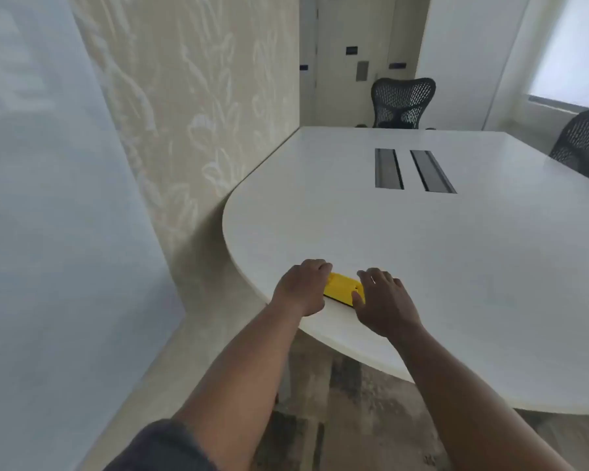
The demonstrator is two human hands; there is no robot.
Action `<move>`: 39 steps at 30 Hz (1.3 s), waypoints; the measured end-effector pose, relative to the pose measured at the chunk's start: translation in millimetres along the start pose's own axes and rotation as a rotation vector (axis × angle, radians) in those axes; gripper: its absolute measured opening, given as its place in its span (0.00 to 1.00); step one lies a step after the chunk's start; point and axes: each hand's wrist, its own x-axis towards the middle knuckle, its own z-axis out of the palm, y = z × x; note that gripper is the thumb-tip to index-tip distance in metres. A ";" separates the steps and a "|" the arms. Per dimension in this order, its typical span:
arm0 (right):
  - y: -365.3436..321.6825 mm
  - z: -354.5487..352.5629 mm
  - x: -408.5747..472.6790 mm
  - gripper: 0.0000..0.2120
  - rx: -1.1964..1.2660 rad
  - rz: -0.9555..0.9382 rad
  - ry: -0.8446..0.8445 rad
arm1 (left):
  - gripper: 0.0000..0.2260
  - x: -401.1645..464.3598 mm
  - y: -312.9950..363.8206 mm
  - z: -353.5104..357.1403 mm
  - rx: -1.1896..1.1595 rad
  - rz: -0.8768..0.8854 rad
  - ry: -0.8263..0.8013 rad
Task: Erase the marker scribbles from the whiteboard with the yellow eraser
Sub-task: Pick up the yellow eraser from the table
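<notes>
Both hands bracket the yellow eraser [341, 289] lying flat on the table [422, 249] near its edge, long axis running from left hand [301, 288] to right hand [383, 300], each grip half-curled at one end, though whether either actually clamps it is unclear.

A large white table with a rounded near end [439, 253] carries a yellow block-shaped eraser [341, 288] lying flat close to its near edge. Two dark rectangular slots [413, 170] are set side by side in the tabletop, well apart from the eraser.
</notes>
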 end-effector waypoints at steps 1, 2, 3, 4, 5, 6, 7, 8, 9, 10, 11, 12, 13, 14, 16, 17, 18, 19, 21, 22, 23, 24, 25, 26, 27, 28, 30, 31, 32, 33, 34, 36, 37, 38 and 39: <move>5.1 3.9 2.1 0.23 0.005 -0.002 -0.028 | 0.25 10.1 4.3 4.5 0.042 0.010 -0.032; 8.9 7.4 4.9 0.24 0.021 -0.012 -0.043 | 0.26 20.3 5.3 11.1 0.056 0.028 -0.030; 11.2 13.0 5.4 0.24 0.026 -0.037 -0.049 | 0.28 27.0 4.7 19.8 0.086 0.033 -0.044; 14.9 17.1 6.5 0.24 0.024 -0.052 -0.078 | 0.29 36.6 5.8 28.6 0.099 0.046 -0.058; 16.5 21.6 7.5 0.24 0.020 -0.063 -0.084 | 0.30 43.1 5.3 35.1 0.111 0.041 -0.082; 18.9 24.7 8.7 0.24 0.021 -0.071 -0.077 | 0.30 48.5 5.2 41.4 0.117 0.038 -0.104; 21.6 26.9 10.6 0.24 0.021 -0.073 -0.069 | 0.30 53.2 5.1 45.9 0.115 0.035 -0.123; 22.3 25.5 12.0 0.24 0.020 -0.074 -0.067 | 0.28 56.4 4.6 47.9 0.120 0.041 -0.130; 24.3 26.2 14.1 0.24 0.019 -0.080 -0.071 | 0.25 58.6 4.9 48.9 0.115 0.046 -0.127; 26.0 26.0 15.9 0.25 0.015 -0.092 -0.076 | 0.22 59.6 4.9 48.8 0.112 0.048 -0.115; 27.1 25.1 17.1 0.25 0.020 -0.101 -0.083 | 0.21 59.3 4.9 48.2 0.107 0.047 -0.092; 26.1 22.1 17.8 0.26 0.026 -0.119 -0.082 | 0.20 57.8 3.8 46.3 0.111 0.053 -0.068; 24.5 19.2 19.4 0.27 0.029 -0.135 -0.077 | 0.19 55.4 2.2 42.2 0.120 0.052 -0.040; 22.3 16.1 22.1 0.27 0.027 -0.146 -0.064 | 0.19 54.0 -0.4 37.7 0.129 0.050 -0.007; 9.1 6.4 27.6 0.28 0.017 -0.170 -0.019 | 0.19 46.5 -6.9 23.8 0.149 0.031 0.069; 0.2 1.2 30.1 0.28 0.016 -0.183 -0.002 | 0.19 41.0 -10.3 15.4 0.165 0.019 0.100; -7.7 -3.1 31.4 0.29 0.011 -0.196 0.012 | 0.19 35.9 -11.3 8.9 0.183 0.012 0.128; -23.5 -10.4 33.2 0.29 0.016 -0.219 0.041 | 0.20 24.7 -16.9 -3.1 0.198 0.000 0.154; -40.2 -14.8 38.8 0.29 0.027 -0.233 0.079 | 0.21 14.3 -21.6 -15.8 0.204 -0.003 0.187; -53.5 -20.7 41.5 0.28 0.034 -0.248 0.119 | 0.22 4.2 -27.6 -27.5 0.223 -0.008 0.212; -69.0 -28.6 44.2 0.28 0.049 -0.264 0.161 | 0.23 -8.5 -34.5 -42.3 0.235 -0.019 0.236; -85.3 -36.7 46.5 0.27 0.067 -0.280 0.194 | 0.24 -20.7 -42.0 -56.9 0.246 -0.026 0.266; -104.7 -46.4 48.1 0.27 0.089 -0.304 0.224 | 0.25 -36.2 -50.5 -74.3 0.262 -0.042 0.292; -124.7 -56.4 48.7 0.27 0.107 -0.333 0.243 | 0.25 -52.9 -59.2 -91.1 0.286 -0.056 0.321; -142.5 -65.5 47.6 0.27 0.118 -0.360 0.266 | 0.25 -68.5 -66.1 -106.0 0.314 -0.072 0.340; -166.2 -75.8 45.0 0.27 0.133 -0.396 0.293 | 0.25 -89.8 -75.8 -123.5 0.359 -0.087 0.365; -198.1 -89.3 41.5 0.28 0.166 -0.439 0.340 | 0.24 -119.5 -87.7 -149.9 0.413 -0.106 0.406; -217.8 -98.6 36.5 0.29 0.196 -0.467 0.366 | 0.23 -138.2 -94.1 -164.9 0.441 -0.129 0.412; -241.2 -109.1 29.2 0.29 0.228 -0.496 0.394 | 0.23 -161.2 -102.0 -180.7 0.469 -0.157 0.418; -261.4 -118.3 23.0 0.29 0.253 -0.519 0.420 | 0.24 -181.2 -107.7 -194.7 0.498 -0.173 0.435; -283.9 -128.3 15.9 0.29 0.281 -0.544 0.441 | 0.25 -204.0 -114.7 -209.5 0.531 -0.192 0.454; -326.3 -148.9 -0.3 0.29 0.327 -0.597 0.487 | 0.29 -250.0 -124.9 -236.2 0.585 -0.243 0.480; -348.6 -159.5 -9.6 0.29 0.341 -0.627 0.512 | 0.30 -275.6 -129.6 -250.2 0.610 -0.272 0.499; -362.9 -166.4 -15.2 0.28 0.348 -0.645 0.532 | 0.31 -293.4 -131.8 -260.5 0.620 -0.294 0.515; -380.4 -174.7 -23.2 0.29 0.354 -0.667 0.556 | 0.31 -313.9 -135.0 -271.5 0.626 -0.315 0.525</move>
